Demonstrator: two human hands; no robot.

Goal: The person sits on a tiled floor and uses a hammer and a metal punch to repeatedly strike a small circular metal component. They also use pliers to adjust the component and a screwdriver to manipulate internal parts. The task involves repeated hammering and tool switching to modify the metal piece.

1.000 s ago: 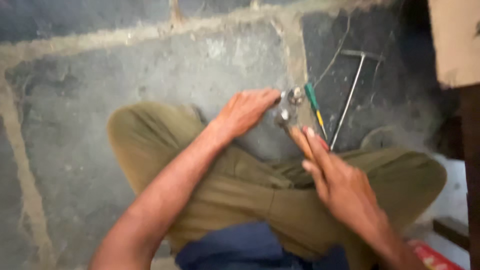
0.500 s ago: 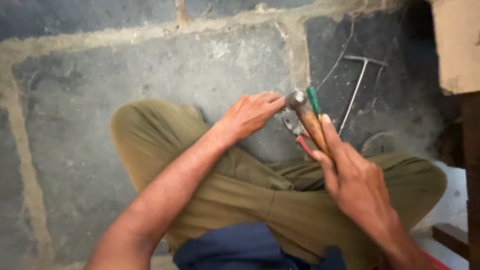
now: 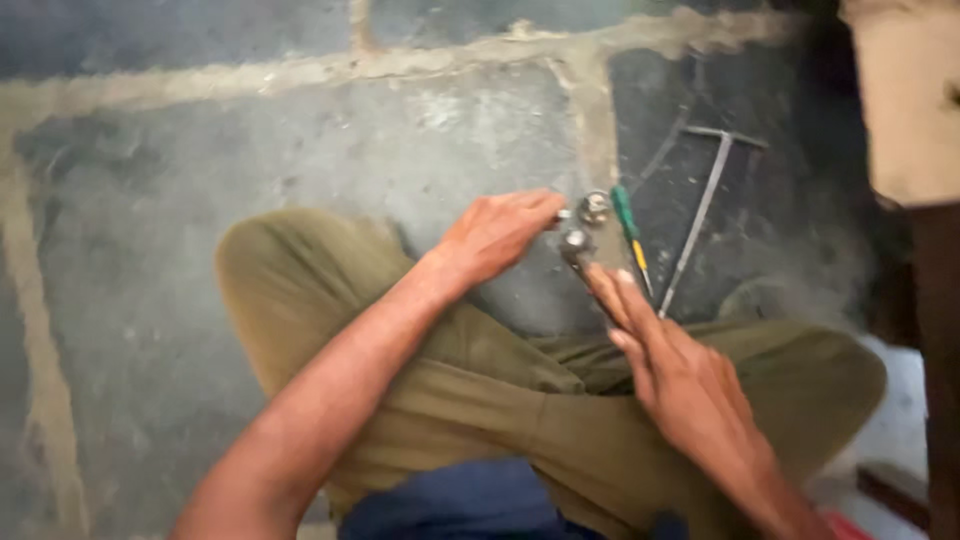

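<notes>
The right hand [image 3: 690,385] closes round a hammer [image 3: 580,250], fingers wrapped along the handle, and the metal head now sits low against the small metal fitting [image 3: 594,207] on the stone floor [image 3: 200,200]. Half a second ago that head was lifted clear above the fitting, so a blow has just landed. The left hand [image 3: 495,235] pinches the fitting from its left side, fingertips pressed on it, holding it in place. Just right of the fitting lies a green-handled screwdriver [image 3: 630,230], and beyond that a thin metal T-bar [image 3: 700,215]. The person sits cross-legged behind the fitting in olive trousers [image 3: 480,390].
</notes>
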